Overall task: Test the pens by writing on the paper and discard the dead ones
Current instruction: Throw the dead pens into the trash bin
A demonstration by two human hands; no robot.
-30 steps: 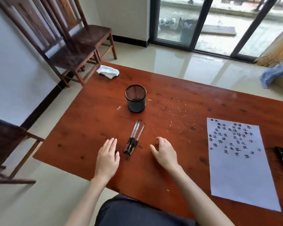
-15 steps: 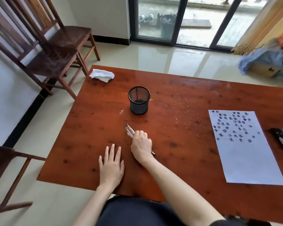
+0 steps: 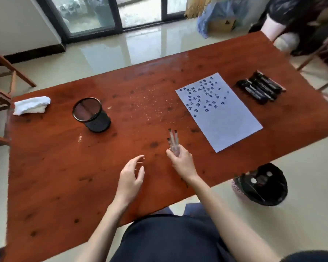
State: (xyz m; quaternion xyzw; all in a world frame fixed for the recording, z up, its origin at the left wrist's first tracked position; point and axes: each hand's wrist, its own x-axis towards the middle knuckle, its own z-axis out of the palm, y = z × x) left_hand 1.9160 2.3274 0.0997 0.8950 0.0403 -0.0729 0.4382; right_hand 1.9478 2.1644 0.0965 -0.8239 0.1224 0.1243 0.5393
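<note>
A small bunch of clear pens (image 3: 173, 141) sticks up out of the right hand (image 3: 182, 162), whose fingers wrap their lower ends, above the red table (image 3: 64, 167). The written-on paper (image 3: 219, 110) lies just beyond to the right. The left hand (image 3: 131, 177) hovers nearby, fingers loosely spread, holding nothing.
</note>
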